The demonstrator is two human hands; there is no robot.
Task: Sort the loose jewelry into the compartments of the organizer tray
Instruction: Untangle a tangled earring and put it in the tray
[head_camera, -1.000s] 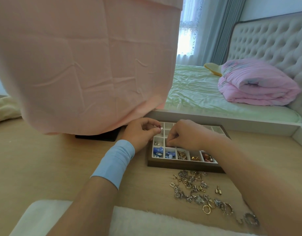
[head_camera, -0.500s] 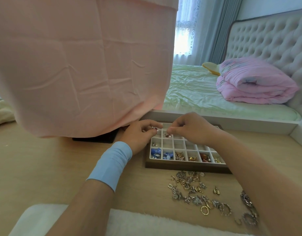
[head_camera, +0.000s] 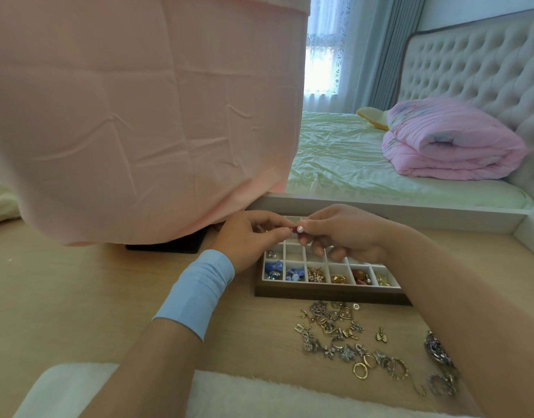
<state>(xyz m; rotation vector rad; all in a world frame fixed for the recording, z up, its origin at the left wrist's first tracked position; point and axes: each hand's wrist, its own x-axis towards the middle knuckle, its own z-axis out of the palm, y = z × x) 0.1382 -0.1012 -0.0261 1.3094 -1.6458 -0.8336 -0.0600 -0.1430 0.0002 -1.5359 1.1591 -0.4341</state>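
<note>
The organizer tray [head_camera: 329,292], wood-framed with white compartments, lies on the wooden desk; its front row holds blue, gold, pearl and red pieces. Above its back rows, my left hand [head_camera: 247,239] and my right hand [head_camera: 347,233] meet fingertip to fingertip, both pinching a small pearl earring [head_camera: 299,229] with a red bit beside the pearl. Loose jewelry [head_camera: 344,336] lies scattered on the desk in front of the tray: silver charms, gold rings, a heart pendant. The tray's back compartments are mostly hidden by my hands.
A large pink cloth [head_camera: 145,116] hangs over something at the back left, a black base [head_camera: 169,245] showing under it. A white furry pad [head_camera: 229,396] lies along the desk's near edge. Darker rings [head_camera: 440,366] sit by my right forearm. A bed lies beyond.
Both hands have lifted slightly off the tray and come together. The pearl earring now shows between the fingertips; the view has shifted a little.
</note>
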